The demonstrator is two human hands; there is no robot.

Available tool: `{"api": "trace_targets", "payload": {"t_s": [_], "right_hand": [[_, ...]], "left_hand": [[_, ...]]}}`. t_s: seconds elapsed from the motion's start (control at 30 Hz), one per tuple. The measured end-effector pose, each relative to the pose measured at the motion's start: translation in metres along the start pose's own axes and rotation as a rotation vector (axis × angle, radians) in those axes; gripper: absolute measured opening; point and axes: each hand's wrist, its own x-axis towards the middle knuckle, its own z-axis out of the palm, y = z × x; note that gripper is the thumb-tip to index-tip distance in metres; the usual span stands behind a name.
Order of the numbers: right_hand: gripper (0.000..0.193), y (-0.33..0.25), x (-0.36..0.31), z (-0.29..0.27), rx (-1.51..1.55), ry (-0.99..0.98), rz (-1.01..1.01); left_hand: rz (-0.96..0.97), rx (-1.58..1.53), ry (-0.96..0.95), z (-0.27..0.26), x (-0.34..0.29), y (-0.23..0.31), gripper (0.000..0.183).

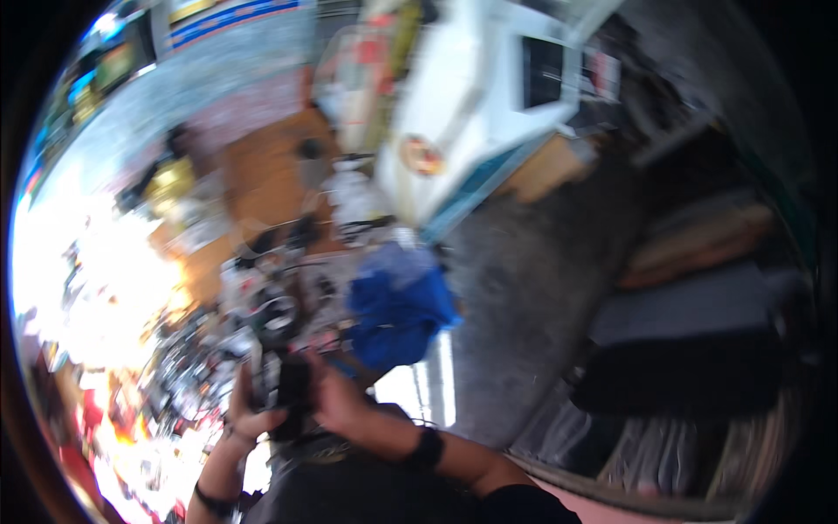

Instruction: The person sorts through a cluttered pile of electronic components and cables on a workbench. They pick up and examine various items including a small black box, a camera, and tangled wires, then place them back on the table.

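Observation:
Between my two hands is a dark, boxy thing (288, 382) with a pale strip along its left side, close in front of my body. Motion blur hides what kind of thing it is. My left hand (247, 412) grips its left side, with the thumb toward the near edge. On its right side my right hand (336, 397) is pressed, its fingers smeared and partly hidden. A dark band is on each wrist. Just beyond and to the right lies a crumpled blue bag or cloth (397, 310).
Cluttered small parts (188, 358) spread to the left under glaring light. A brown board (271, 170) lies farther off. White casing (471, 96) stands at the far right of it, beside grey floor (532, 288). Dark shelving with a grey panel (685, 301) fills the right.

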Motion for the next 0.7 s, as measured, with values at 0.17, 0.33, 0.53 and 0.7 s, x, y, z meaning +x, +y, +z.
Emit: {"api": "trace_targets", "payload": {"t_s": [0.17, 0.33, 0.53, 0.7], "right_hand": [[0.032, -0.007, -0.015, 0.013, -0.145, -0.228, 0.055], [0.032, 0.000, -0.018, 0.010, -0.325, -0.115, 0.201], [0.028, 0.010, -0.012, 0.004, -0.419, -0.012, 0.190], [0.026, 0.028, -0.005, 0.012, -0.476, 0.059, 0.150]], "left_hand": [[0.192, -0.054, 0.096, -0.036, -0.025, 0.022, 0.094], [0.192, 0.281, 0.388, -0.093, -0.075, 0.080, 0.072], [0.198, 0.628, 0.727, -0.215, -0.105, 0.136, 0.076], [0.002, 0.844, 0.767, -0.307, -0.094, 0.149, 0.079]]}}
